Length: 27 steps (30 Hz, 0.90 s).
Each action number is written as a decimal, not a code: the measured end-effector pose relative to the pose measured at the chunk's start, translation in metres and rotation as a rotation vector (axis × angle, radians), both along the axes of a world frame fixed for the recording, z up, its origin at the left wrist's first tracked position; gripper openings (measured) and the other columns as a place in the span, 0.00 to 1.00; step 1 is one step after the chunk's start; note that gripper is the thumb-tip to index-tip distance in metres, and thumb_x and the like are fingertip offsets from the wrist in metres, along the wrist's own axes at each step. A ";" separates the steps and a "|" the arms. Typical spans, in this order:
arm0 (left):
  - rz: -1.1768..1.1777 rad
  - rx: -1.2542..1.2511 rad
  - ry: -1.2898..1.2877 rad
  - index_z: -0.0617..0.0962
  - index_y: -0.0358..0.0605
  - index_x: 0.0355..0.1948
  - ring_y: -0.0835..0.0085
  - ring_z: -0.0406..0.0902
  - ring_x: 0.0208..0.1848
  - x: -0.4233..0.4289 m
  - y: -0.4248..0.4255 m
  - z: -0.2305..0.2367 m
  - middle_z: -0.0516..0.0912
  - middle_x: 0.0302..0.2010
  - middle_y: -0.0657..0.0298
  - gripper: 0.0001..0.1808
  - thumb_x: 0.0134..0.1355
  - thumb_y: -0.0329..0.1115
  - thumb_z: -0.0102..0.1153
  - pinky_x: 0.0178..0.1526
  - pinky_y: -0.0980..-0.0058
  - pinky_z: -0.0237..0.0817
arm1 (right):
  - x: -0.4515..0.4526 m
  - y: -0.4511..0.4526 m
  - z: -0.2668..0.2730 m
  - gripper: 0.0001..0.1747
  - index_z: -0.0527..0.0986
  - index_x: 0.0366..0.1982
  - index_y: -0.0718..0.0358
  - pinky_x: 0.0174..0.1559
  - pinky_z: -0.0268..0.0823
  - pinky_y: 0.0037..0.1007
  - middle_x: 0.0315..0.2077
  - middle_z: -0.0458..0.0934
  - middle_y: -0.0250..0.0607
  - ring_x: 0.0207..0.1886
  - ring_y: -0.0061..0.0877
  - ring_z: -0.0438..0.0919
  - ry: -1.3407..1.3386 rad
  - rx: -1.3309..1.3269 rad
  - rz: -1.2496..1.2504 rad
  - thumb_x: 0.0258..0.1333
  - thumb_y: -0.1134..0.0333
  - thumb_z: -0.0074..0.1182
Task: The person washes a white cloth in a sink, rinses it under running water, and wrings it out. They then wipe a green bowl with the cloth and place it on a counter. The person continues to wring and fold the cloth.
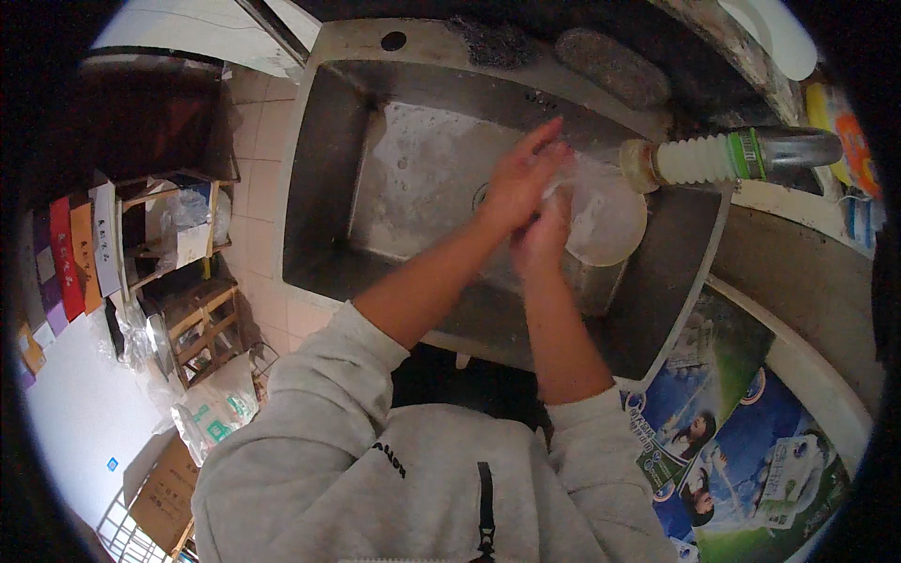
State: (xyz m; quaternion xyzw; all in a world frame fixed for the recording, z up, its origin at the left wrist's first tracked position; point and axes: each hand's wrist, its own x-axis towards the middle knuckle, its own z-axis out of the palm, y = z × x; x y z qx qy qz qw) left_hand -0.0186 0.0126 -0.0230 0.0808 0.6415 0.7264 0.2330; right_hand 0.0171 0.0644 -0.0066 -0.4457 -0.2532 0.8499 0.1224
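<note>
My left hand [524, 184] and my right hand [547, 226] are close together over a stainless steel sink [422, 176], in the spray from a faucet. The faucet [795, 146] has a ribbed plastic extension hose [693, 158] with a spray head [637, 167] pointing at my hands. My left hand's fingers are spread, and I see nothing held in them. White spray and the left hand partly hide the right hand's fingers. A pale round bowl [611, 236] sits beneath the spray in the sink, to the right of my hands. Suds and water lie on the sink floor.
On the sink's back ledge lie a dark mesh scourer [493, 43] and a grey oval pad [612, 67]. A printed sheet [732, 450] covers the surface at right. To the left stand a wooden rack [204, 317] with plastic bags and a cardboard box [165, 492].
</note>
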 end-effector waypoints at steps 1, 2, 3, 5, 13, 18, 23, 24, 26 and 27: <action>0.083 0.058 0.043 0.70 0.41 0.55 0.69 0.72 0.50 0.002 0.001 0.002 0.74 0.52 0.58 0.22 0.58 0.30 0.44 0.54 0.71 0.61 | 0.000 -0.001 0.002 0.24 0.64 0.53 0.58 0.51 0.63 0.33 0.49 0.69 0.39 0.49 0.31 0.70 0.027 0.012 -0.017 0.59 0.53 0.34; 0.042 -0.001 0.079 0.71 0.41 0.54 0.69 0.72 0.50 0.002 0.002 0.003 0.74 0.52 0.57 0.21 0.58 0.31 0.45 0.54 0.71 0.61 | -0.001 0.000 0.003 0.24 0.65 0.52 0.58 0.51 0.63 0.34 0.49 0.69 0.39 0.50 0.31 0.70 0.092 0.083 0.035 0.59 0.53 0.35; 0.028 -0.016 0.185 0.71 0.42 0.53 0.68 0.72 0.49 0.005 0.002 0.005 0.75 0.51 0.57 0.21 0.58 0.32 0.45 0.55 0.70 0.61 | -0.001 0.001 0.004 0.24 0.65 0.52 0.58 0.51 0.63 0.34 0.49 0.69 0.39 0.50 0.31 0.69 0.135 0.075 0.080 0.59 0.53 0.35; 0.019 -0.093 0.351 0.74 0.42 0.49 0.64 0.73 0.49 0.007 0.002 0.007 0.75 0.49 0.55 0.18 0.57 0.34 0.48 0.54 0.69 0.61 | -0.003 0.002 0.006 0.25 0.66 0.51 0.59 0.51 0.63 0.36 0.48 0.70 0.39 0.51 0.32 0.69 0.135 0.082 0.066 0.59 0.51 0.35; -0.160 -0.397 0.819 0.75 0.39 0.25 0.52 0.72 0.33 -0.014 -0.002 0.006 0.76 0.28 0.52 0.10 0.55 0.36 0.50 0.37 0.58 0.64 | -0.003 0.011 0.018 0.24 0.68 0.49 0.56 0.53 0.63 0.36 0.49 0.70 0.37 0.52 0.33 0.69 -0.066 -0.182 0.158 0.59 0.48 0.34; -0.064 -0.381 0.820 0.74 0.39 0.23 0.49 0.72 0.30 -0.022 0.001 0.011 0.76 0.26 0.49 0.11 0.57 0.36 0.47 0.36 0.56 0.64 | -0.010 0.014 0.005 0.23 0.69 0.47 0.56 0.51 0.65 0.35 0.45 0.73 0.35 0.50 0.31 0.71 -0.023 -0.278 0.157 0.59 0.49 0.35; -0.124 -0.462 0.561 0.75 0.38 0.31 0.48 0.74 0.34 -0.022 0.006 0.010 0.77 0.30 0.47 0.14 0.59 0.40 0.46 0.38 0.56 0.65 | -0.011 0.006 -0.031 0.17 0.72 0.34 0.55 0.43 0.67 0.35 0.34 0.74 0.36 0.40 0.32 0.72 0.222 -0.177 0.094 0.58 0.52 0.38; -0.154 -0.471 0.491 0.75 0.38 0.37 0.50 0.74 0.35 -0.023 0.007 0.008 0.78 0.33 0.48 0.16 0.59 0.41 0.46 0.40 0.57 0.65 | -0.009 0.003 -0.040 0.18 0.71 0.40 0.56 0.45 0.66 0.34 0.38 0.74 0.36 0.44 0.31 0.72 0.076 -0.062 0.069 0.59 0.52 0.37; -0.185 -0.477 0.318 0.76 0.39 0.37 0.51 0.75 0.34 -0.028 0.008 0.004 0.78 0.32 0.49 0.17 0.59 0.43 0.47 0.39 0.58 0.65 | -0.005 -0.001 -0.059 0.21 0.70 0.46 0.58 0.47 0.65 0.31 0.42 0.74 0.36 0.47 0.29 0.72 -0.045 0.074 0.051 0.61 0.54 0.34; -0.182 -0.472 0.220 0.77 0.40 0.31 0.50 0.75 0.32 -0.030 0.009 0.001 0.78 0.29 0.48 0.15 0.59 0.42 0.48 0.37 0.58 0.66 | -0.001 -0.001 -0.068 0.21 0.70 0.46 0.59 0.46 0.65 0.31 0.42 0.73 0.36 0.47 0.28 0.72 -0.014 0.100 0.063 0.61 0.55 0.34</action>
